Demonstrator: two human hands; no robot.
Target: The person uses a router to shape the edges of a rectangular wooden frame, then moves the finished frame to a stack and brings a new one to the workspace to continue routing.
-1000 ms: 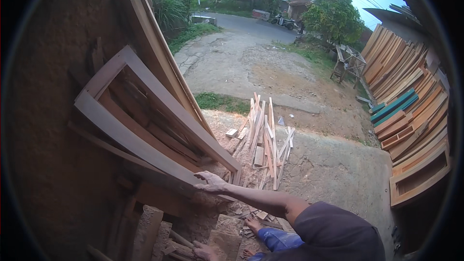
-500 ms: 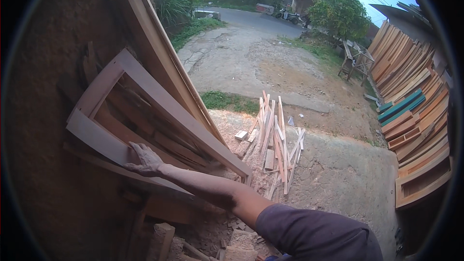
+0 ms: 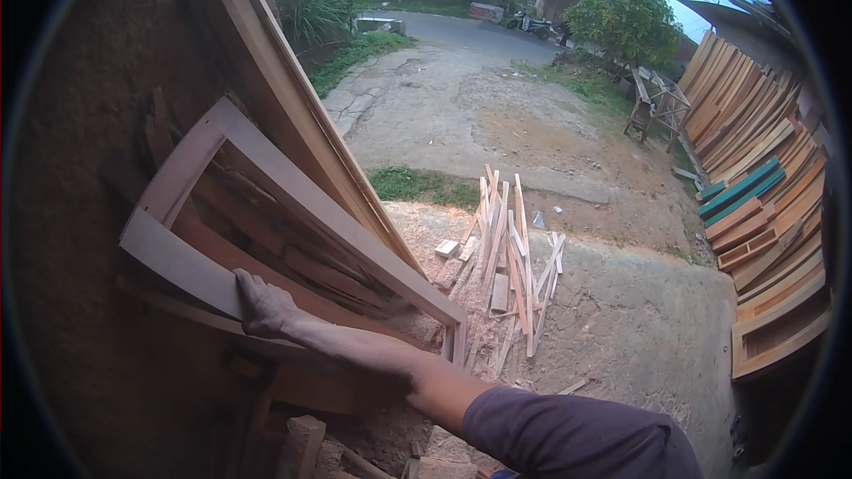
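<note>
My right hand (image 3: pixel 266 306) reaches across from the lower right, its dark-sleeved arm stretched to the left. Its fingers are closed round the near long rail of a wooden frame (image 3: pixel 315 217). The frame is pale, smoothly planed and open in the middle, and it leans toward the wall at the left. Part of the grip is hidden under the rail. Behind the frame, long brown boards (image 3: pixel 266 98) stand propped against the wall, and darker planks (image 3: pixel 328 279) show through its opening. My left hand is out of view.
Thin wood strips (image 3: pixel 506 257) lie in a loose pile amid sawdust on the concrete. Offcuts (image 3: pixel 306 443) lie at the lower left. Many boards and frames (image 3: pixel 763 239) lean along the right side, two of them green. A wooden stand (image 3: pixel 655 111) is farther back, before the road (image 3: pixel 470 35).
The fingers of my right hand, stretched over the rail before, now wrap round it. The frame's lower right end has shifted slightly down and toward me. The view has turned a little.
</note>
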